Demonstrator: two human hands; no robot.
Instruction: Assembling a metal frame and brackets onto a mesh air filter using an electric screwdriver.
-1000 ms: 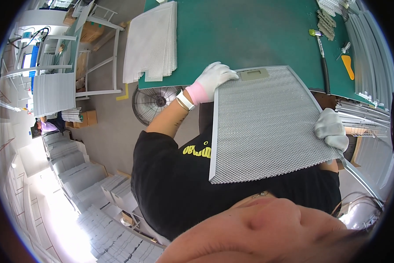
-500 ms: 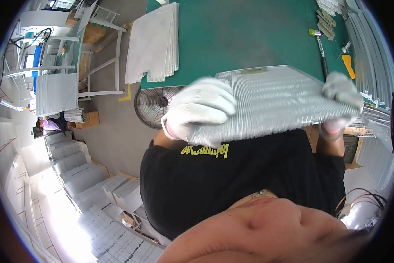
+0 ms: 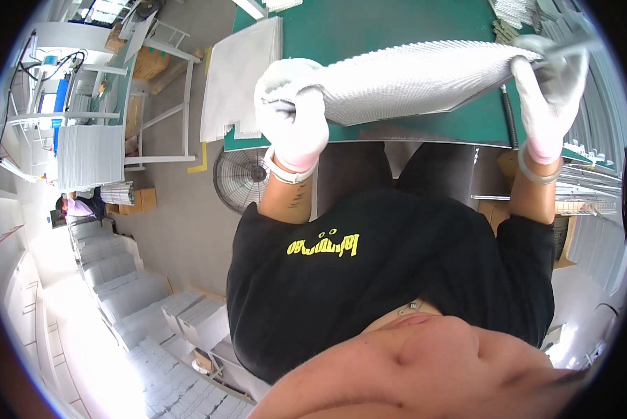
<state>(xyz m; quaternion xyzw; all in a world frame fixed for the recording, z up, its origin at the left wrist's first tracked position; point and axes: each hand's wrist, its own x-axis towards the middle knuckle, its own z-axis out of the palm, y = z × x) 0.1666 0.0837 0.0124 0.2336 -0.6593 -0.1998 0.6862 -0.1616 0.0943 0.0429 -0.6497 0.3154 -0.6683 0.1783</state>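
A silvery-white pleated mesh panel [image 3: 418, 77] hangs tilted over the near edge of the green table [image 3: 390, 24]. Both my hands wear white gloves and hold it at opposite ends. My left hand [image 3: 292, 115] is closed round the left end, thumb over the mesh. At the right end, my right hand [image 3: 554, 91] pinches the corner with its thumb in front, its other fingers partly hidden and blurred. A blurred grey strip [image 3: 572, 46] juts rightward beside those fingers; whether it belongs to the panel I cannot tell.
A stack of white mesh sheets [image 3: 242, 73] overhangs the table's left edge, with a round floor fan [image 3: 240, 183] below. A dark tool handle [image 3: 509, 119] lies near my right hand. Long grey profiles [image 3: 610, 105] stand along the right side.
Both hands have lifted the panel forward, away from my chest, and tipped it so its other side shows. My left hand has turned, its thumb now in front.
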